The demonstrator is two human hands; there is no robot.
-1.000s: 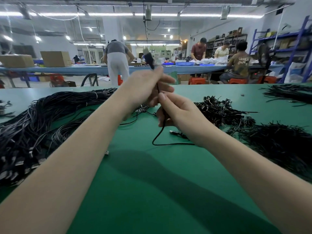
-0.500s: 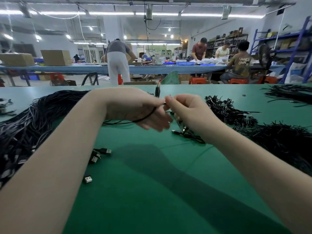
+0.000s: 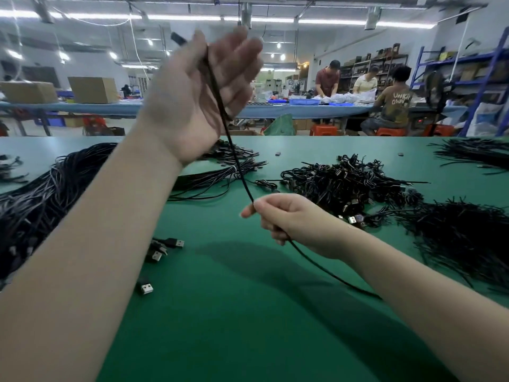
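A thin black cable (image 3: 239, 175) runs taut between my two hands above the green table (image 3: 248, 312). My left hand (image 3: 198, 97) is raised high, palm toward me and blurred; the cable crosses its palm and is caught at the thumb, with the plug end poking out past the thumb at the upper left. My right hand (image 3: 289, 219) is lower, just above the table, and grips the cable in a loose fist. From there the cable trails down along my right forearm.
A big bundle of long black cables (image 3: 41, 197) lies at the left. A pile of coiled cables (image 3: 344, 180) and a heap of short black pieces (image 3: 462, 232) lie at the right. Loose USB plugs (image 3: 165, 244) sit near my left forearm. People work at a far table (image 3: 391, 103).
My left hand has risen from table level to well above it, pulling the cable upward. My right hand has dropped slightly and now holds the cable lower down, so it stretches taut.
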